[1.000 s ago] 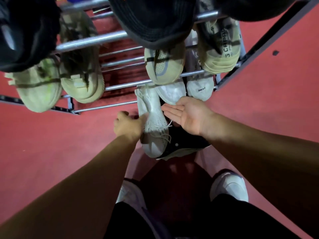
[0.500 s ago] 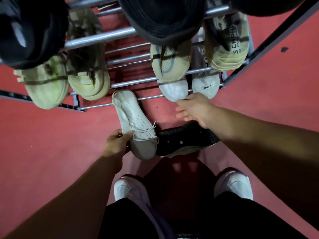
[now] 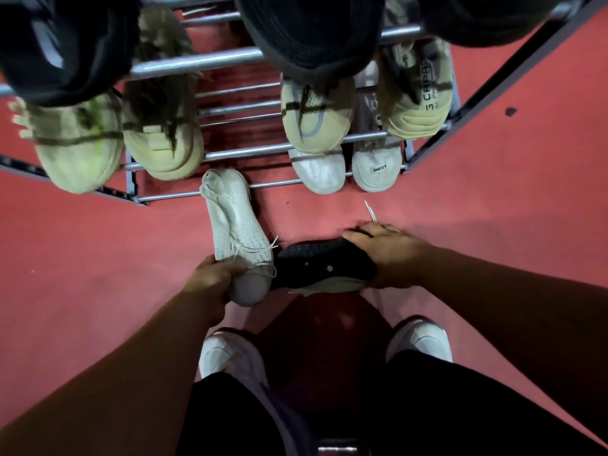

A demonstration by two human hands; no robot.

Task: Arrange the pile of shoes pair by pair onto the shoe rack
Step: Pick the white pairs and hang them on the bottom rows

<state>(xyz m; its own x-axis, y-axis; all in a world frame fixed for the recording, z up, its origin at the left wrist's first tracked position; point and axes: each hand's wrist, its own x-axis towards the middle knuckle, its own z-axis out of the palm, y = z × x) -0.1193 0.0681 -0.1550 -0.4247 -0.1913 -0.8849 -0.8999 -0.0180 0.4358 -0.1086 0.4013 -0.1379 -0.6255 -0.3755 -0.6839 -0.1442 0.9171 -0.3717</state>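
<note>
From the head view, the left hand (image 3: 210, 281) has its grip closed round the near end of a white shoe (image 3: 237, 232), which lies on the red floor (image 3: 82, 258) with its far end touching the lowest bar of the shoe rack (image 3: 171, 195). The right hand (image 3: 391, 251) curls its grip over the right end of a black shoe (image 3: 322, 261), which lies crosswise on the floor and touches the white one. A white pair (image 3: 317, 172) sits on the bottom row and beige shoes (image 3: 164, 143) above.
</note>
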